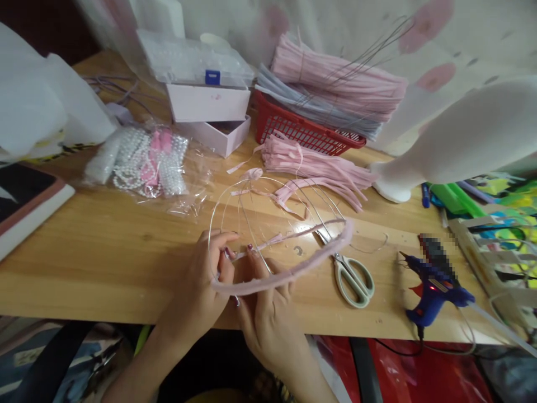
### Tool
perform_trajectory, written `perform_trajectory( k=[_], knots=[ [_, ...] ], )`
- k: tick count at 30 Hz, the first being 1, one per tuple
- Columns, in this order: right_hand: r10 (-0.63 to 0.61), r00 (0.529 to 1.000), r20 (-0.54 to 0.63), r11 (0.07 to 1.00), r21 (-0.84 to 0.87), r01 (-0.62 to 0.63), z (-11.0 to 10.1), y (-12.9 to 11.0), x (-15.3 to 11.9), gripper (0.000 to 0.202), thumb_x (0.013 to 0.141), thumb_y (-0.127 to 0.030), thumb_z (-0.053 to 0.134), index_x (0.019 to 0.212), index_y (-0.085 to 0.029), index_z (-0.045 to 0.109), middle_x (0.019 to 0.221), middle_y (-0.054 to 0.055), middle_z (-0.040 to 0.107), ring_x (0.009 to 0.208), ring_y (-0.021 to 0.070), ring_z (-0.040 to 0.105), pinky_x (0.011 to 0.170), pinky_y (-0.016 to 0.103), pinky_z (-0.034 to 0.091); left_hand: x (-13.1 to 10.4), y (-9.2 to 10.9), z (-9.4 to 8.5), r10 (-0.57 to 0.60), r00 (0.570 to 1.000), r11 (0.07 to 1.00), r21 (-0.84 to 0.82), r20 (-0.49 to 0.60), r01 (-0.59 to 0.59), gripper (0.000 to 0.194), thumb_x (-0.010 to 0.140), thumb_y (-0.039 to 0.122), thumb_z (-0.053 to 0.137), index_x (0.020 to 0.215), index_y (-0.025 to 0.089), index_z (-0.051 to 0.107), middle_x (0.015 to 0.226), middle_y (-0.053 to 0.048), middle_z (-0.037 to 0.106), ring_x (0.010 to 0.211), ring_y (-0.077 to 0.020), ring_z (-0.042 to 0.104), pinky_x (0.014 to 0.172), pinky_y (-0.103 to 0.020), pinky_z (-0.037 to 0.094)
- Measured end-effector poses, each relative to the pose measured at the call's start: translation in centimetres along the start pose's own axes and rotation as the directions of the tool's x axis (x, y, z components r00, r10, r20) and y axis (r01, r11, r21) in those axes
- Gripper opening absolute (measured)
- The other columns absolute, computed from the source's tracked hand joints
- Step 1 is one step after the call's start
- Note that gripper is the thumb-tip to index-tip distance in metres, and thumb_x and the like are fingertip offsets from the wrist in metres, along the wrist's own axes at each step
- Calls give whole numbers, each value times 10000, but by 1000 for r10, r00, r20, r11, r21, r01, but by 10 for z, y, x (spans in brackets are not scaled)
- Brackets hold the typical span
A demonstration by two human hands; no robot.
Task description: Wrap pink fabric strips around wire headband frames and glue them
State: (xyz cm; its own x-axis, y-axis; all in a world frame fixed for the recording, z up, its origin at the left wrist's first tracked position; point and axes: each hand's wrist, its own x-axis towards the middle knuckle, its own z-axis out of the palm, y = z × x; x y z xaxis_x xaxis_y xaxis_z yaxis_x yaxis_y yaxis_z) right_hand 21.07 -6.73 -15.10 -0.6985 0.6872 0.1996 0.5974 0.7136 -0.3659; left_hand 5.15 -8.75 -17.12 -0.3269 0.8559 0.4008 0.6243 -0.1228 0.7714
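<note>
A wire frame (289, 275) with curved hoops, partly wrapped in fuzzy pink strip, is held above the table near its front edge. My left hand (210, 274) is closed round the frame's left end, its fingertips pinching a thin pink strip (272, 242). Beside it, my right hand (268, 302) has its fingers bent over the frame's lower wire, with the fingertips at the same strip. Right of the frame lie scissors (354, 280) with pale handles, their blades partly under the wires. Loose pink strips (293, 193) lie behind the frame.
A blue glue gun (436, 288) with a red light lies at the right. Behind are a pink strip bundle (314, 159), a red basket (293, 126) with more bundles, white boxes (210, 103), bagged pearl strings (146, 162) and a white mannequin-like form (461, 134).
</note>
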Motion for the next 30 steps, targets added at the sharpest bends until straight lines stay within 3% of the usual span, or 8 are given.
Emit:
perform_trajectory(
  k=[7,10,13,16,19,22,27,30],
  knots=[
    [83,996,-17,996,15,-83,6,-6,3,702,1000,-201,456,1613,-106,129,1362,220,648,1197,388,546,943,576,392,-1,-1,-3,-174,984,973,-146,41,179,246,949,193,558,1189,242,550,1060,-23,621,869,-145,686,775,-275,601],
    [139,990,30,967,210,-142,-1,1,3,625,1010,-217,463,1589,-202,228,1440,187,604,1284,370,545,999,605,421,0,-3,0,-260,964,946,-187,58,266,206,927,217,575,1132,238,574,1050,-30,655,893,-161,702,795,-305,605],
    [260,965,21,753,621,-217,-11,11,2,469,1040,-253,458,1497,-296,365,1463,107,610,1368,267,551,1062,496,473,4,-2,1,-376,925,886,-272,52,376,176,888,280,604,1052,219,583,1039,-54,681,891,-185,722,744,-315,613],
    [437,892,-113,538,828,-159,-20,21,-1,266,1027,-278,536,1290,-312,553,1241,49,751,1194,208,692,1026,401,516,8,1,-1,-487,872,806,-362,43,468,213,833,332,652,988,207,576,982,-56,698,868,-197,738,721,-312,616],
    [558,790,-254,602,779,-174,-22,33,-4,133,973,-295,640,1106,-283,640,1009,21,786,993,194,742,951,384,528,11,3,-4,-541,841,764,-401,28,505,244,799,352,694,958,203,584,958,-47,711,875,-194,744,744,-299,613],
    [596,743,-305,679,684,-265,-17,44,-2,212,938,-320,676,1137,-264,630,1135,67,748,1074,227,697,887,397,525,13,4,-8,-566,824,730,-455,15,510,258,762,339,735,927,198,596,938,-36,718,843,-182,749,738,-283,618],
    [537,793,-288,686,696,-211,-9,42,15,300,934,-321,662,1223,-266,603,1266,90,708,1164,233,664,919,415,530,17,9,-13,-590,807,659,-577,1,483,289,735,317,792,924,186,617,941,-21,720,841,-175,760,793,-299,646],
    [562,787,-255,596,784,-173,-10,34,30,268,926,-348,675,1170,-254,618,1184,84,744,1093,232,699,881,398,545,17,19,-17,-601,798,641,-622,-43,449,311,739,322,810,940,191,613,958,-21,723,872,-181,761,795,-287,650]
  ],
)
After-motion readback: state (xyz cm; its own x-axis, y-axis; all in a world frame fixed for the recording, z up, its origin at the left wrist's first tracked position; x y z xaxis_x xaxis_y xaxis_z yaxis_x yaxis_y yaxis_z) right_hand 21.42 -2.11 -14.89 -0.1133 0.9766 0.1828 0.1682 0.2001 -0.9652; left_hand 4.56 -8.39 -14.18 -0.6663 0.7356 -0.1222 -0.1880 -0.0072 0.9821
